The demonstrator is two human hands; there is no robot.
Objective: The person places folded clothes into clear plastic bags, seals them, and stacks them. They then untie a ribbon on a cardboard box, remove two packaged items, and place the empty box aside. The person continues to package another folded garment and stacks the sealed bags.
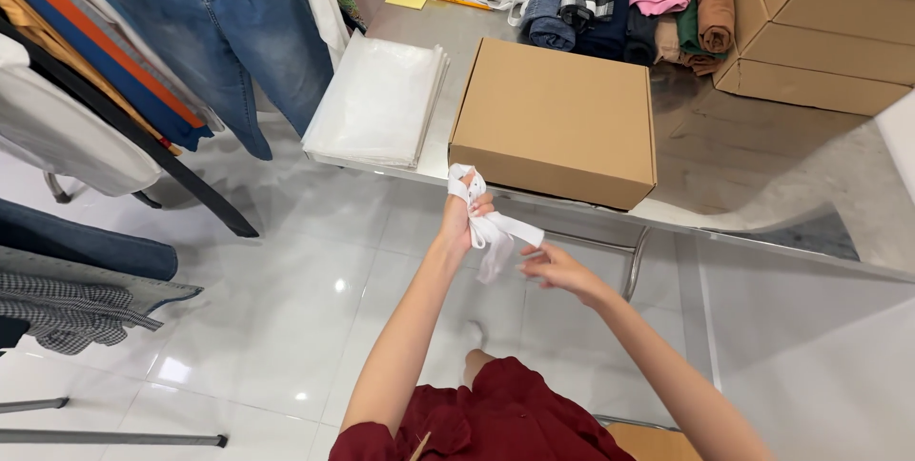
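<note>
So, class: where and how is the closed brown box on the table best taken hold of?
Grip the box by its two short side walls, one of the hands from each side. It lies flat, wide and shut, with no handle, and its near edge sits at the table edge.

A: Where is there room on the steel table (762, 175)?

B: To the right of the closed brown cardboard box (553, 118), the tabletop lies bare.

A: And the left?

B: A stack of clear plastic bags (376, 103) fills it. At the far edge stand folded clothes (629, 3), and large cartons (820, 22) block the far right corner.
</note>
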